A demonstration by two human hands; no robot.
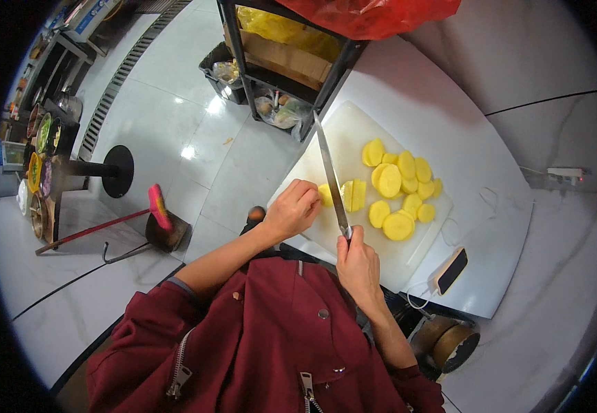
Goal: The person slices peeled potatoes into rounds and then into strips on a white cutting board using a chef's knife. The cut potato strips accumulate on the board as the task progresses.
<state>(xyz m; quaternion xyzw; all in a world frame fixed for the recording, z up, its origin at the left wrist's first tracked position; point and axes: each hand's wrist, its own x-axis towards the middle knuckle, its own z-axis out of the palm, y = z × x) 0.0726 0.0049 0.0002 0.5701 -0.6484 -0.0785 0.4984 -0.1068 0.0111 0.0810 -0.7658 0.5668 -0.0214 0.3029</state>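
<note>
A long kitchen knife (332,178) is gripped by its dark handle in my right hand (359,263). Its blade points away from me across the white cutting board (345,124). Just left of the blade, the curled fingers of my left hand (294,209) hold a peeled yellow potato piece (325,195); the fingertips are partly hidden. Several upright potato slices (354,195) stand close together right of the blade. Further right, round potato slices (398,225) lie loosely scattered and overlapping on the board.
A smartphone (451,271) with a white cable rests on the white table (495,248), right of the board. A black shelf rack (249,77) and a red plastic bag (376,15) border the far side. Below the table's right corner are metal pots (453,346).
</note>
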